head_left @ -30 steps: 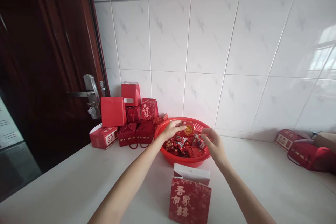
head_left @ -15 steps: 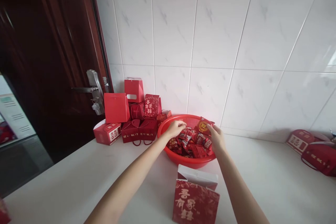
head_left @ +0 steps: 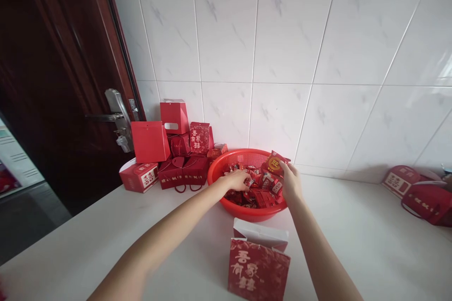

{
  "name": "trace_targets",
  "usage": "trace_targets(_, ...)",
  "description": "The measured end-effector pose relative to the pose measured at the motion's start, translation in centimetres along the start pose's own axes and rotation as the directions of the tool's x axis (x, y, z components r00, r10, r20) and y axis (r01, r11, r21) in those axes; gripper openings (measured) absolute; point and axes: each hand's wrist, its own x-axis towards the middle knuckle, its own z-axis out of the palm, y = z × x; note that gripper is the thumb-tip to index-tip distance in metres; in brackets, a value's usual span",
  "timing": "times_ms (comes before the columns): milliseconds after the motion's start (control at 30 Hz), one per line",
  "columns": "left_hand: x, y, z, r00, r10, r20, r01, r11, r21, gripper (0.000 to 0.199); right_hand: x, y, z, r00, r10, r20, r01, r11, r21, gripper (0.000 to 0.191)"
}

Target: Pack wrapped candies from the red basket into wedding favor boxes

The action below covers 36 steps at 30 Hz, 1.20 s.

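A red plastic basket [head_left: 254, 216] holds several small red candy packets [head_left: 263, 198]. My right hand [head_left: 291, 179] is closed on a red packet with a round yellow emblem [head_left: 274, 163] at the basket's right side. My left hand [head_left: 238, 180] reaches over the packets in the middle, its fingers bent down and pinched at a small red and white packet. Just in front of the basket, between my forearms, stands a red gift box [head_left: 259, 270] with white characters and its top open.
Red gift boxes [head_left: 149, 143] are stacked at the back left, near a dark wooden door [head_left: 63, 56] with a metal handle. More red boxes [head_left: 425, 201] lie at the right by the tiled wall. All stand on a white tabletop [head_left: 353, 235].
My left hand has moved from the basket's back left down into the packets. My right hand still holds its packet. The view has shifted slightly.
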Motion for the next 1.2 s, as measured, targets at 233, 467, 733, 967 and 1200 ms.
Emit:
trace_targets(233,-0.2,0.5,-0.1,0.998,0.008,0.064,-0.01,0.999,0.037,0.017,-0.1,-0.2,0.0,1.0,-0.001,-0.012,0.001,1.0,-0.003,0.018)
trace_targets(467,0.1,0.3,0.5,0.99,0.042,0.132,-0.045,0.999,0.019,0.025,-0.2,-0.4,0.2,1.0,0.0,-0.008,0.0,1.0,-0.002,0.02)
trace_targets(733,0.9,-0.4,0.9,0.979,0.072,0.189,-0.075,0.997,0.01,0.079,-0.2,-0.6,0.3,0.999,0.025,-0.026,-0.024,1.0,0.017,0.02)
trace_targets(967,0.9,0.4,-0.1,0.965,0.043,0.257,-0.055,0.998,0.041,0.06,0.0,-0.5,0.3,0.999,0.036,-0.035,-0.036,0.999,0.025,0.018)
trace_targets(1200,2.3,1.5,-1.3,0.954,0.047,0.296,-0.054,0.998,0.016,0.07,-0.1,-0.6,0.3,0.998,0.042,-0.037,-0.04,0.999,0.035,0.017)
